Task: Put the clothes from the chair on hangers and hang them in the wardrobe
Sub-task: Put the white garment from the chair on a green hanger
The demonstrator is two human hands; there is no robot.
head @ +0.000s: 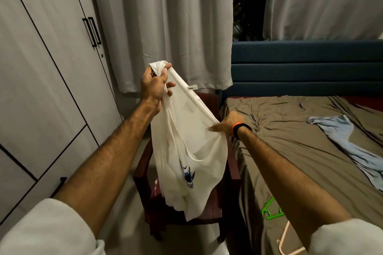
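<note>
Hands first: our left hand (pixel 156 85) grips a bunched corner of the white shirt (pixel 187 151) mid-frame, our right hand (pixel 229 124) pinches its edge, above the chair (pixel 209 211). Hangers (pixel 271 210) lie lower right on the bed (pixel 290 122); the wardrobe (pixel 41 68) stands upper left.

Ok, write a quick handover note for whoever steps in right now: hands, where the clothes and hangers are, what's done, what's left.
Left hand grips one bunched end of the white T-shirt; right hand pinches its other side, holding it spread above the dark red chair.
Green hanger and pale pink hanger lie on the bed, near its edge. A light blue garment also lies there.
Wardrobe doors are closed.
Done: shirt lifted.
Left: hanger it, open the wardrobe, hang it.
</note>
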